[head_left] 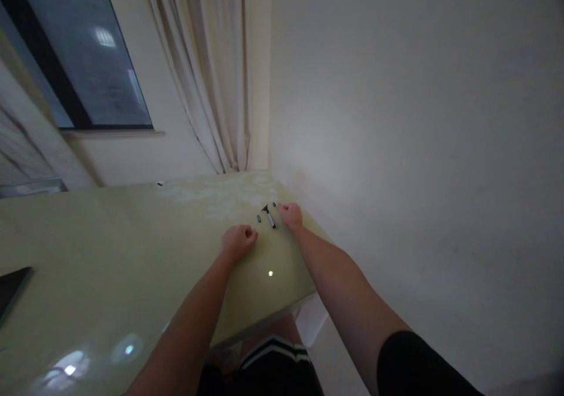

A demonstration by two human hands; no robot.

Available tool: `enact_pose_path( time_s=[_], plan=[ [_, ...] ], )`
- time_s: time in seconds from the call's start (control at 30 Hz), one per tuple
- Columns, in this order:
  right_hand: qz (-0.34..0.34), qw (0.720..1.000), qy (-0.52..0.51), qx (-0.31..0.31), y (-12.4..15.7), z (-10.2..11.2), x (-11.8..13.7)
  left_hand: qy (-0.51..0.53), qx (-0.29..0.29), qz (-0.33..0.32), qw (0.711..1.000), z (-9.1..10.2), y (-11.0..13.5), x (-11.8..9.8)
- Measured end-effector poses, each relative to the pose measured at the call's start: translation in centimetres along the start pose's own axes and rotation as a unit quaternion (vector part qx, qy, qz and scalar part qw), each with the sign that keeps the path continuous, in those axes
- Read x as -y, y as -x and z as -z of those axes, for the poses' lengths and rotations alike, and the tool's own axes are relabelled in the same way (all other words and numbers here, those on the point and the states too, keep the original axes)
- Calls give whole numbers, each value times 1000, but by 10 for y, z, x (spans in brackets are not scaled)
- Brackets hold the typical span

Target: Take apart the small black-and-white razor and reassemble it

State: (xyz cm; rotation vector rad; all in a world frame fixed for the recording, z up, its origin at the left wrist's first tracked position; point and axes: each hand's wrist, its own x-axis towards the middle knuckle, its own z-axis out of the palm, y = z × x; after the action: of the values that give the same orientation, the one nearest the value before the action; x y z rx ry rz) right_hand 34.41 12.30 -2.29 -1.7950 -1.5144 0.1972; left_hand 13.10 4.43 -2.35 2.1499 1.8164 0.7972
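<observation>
A razor (270, 218) is laid on the tabletop (132, 255) between the curled left hand (239, 241) and right hand (291, 215), apparently so that it can be reached by either. It is flanked by a small block (258, 218) and, near the right hand, a dark piece (274, 204). Whether anything is pinched in either hand cannot be told.

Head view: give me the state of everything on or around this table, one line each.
Razor: lying on the table, unheld.
Small block: lying beside the razor, unheld.
Small dark piece: by the right fingertips; contact unclear.
Left hand: loosely curled, on the table.
Right hand: fingers bent, grip unclear.
Table: glossy, reflecting lights.
Curtain: gathered aside, hanging in folds.
Window: partly uncovered.
</observation>
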Motion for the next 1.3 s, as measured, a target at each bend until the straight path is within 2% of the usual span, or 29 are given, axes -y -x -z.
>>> enact_pose_path(
  time_s=[0.17,0.3,0.47,0.7,0.8,0.87,1.03,1.13,1.23,1.3],
  plan=[
    [30,999,24,16,2,-4,1,-61,-21,-41,997,-4,-13,-1],
    [62,997,44,30,5,-1,2,-103,11,-42,994,-11,-30,3],
    [85,993,49,71,8,0,1,-90,45,-31,994,-15,-45,6],
    [95,990,53,94,8,-2,-2,-64,46,-40,996,-13,-50,7],
    [97,989,55,102,7,-1,-3,-63,39,-66,995,1,-45,20],
    [100,988,54,105,6,-1,-3,-59,24,-61,996,16,-37,38],
    [102,987,60,108,5,2,-1,-108,6,-19,994,64,7,98],
    [95,988,63,106,4,9,0,-136,-20,4,991,86,32,128],
    [78,991,72,78,3,14,8,-139,-33,23,989,98,42,143],
    [87,992,74,57,8,11,22,-136,-28,31,990,103,41,147]
  ],
)
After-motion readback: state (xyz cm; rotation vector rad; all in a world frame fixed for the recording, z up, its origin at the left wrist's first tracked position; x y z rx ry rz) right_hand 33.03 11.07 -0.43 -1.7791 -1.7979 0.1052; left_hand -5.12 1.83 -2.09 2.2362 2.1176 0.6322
